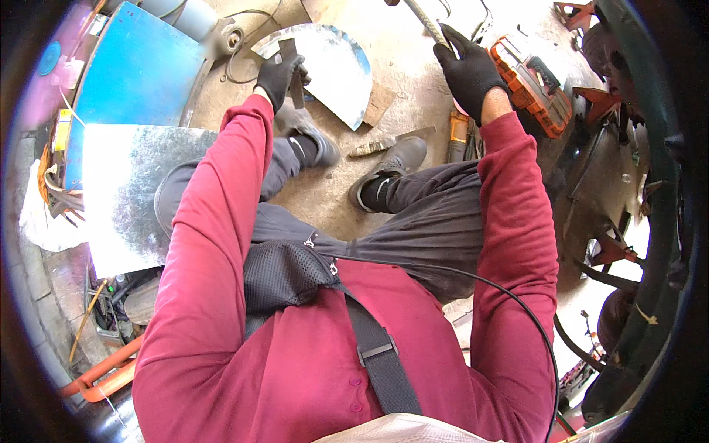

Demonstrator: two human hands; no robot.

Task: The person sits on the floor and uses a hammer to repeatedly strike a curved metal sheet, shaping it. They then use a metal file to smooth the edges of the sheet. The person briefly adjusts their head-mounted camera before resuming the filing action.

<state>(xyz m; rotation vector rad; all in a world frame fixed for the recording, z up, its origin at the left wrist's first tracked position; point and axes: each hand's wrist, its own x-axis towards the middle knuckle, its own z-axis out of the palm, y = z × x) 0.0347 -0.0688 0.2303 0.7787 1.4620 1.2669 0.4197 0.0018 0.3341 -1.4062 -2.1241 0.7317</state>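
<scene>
Clasping 1 metal strip (288,49), my gloved left hand (276,76) is closed beside the rounded sheet (336,74). My gloved right hand (471,78) grasps 1 rod (423,21), near the orange case (517,83). The sheet lies on the floor (325,199); 1 blue panel (136,66) is at left.

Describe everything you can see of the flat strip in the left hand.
The strip looks like dull grey-brown metal: flat, narrow, straight-edged. The black-gloved left hand grips it mid-length, and both ends show. In the picture it runs nearly up and down, tilted slightly, overlapping the shiny rounded sheet; whether they touch is unclear.
</scene>
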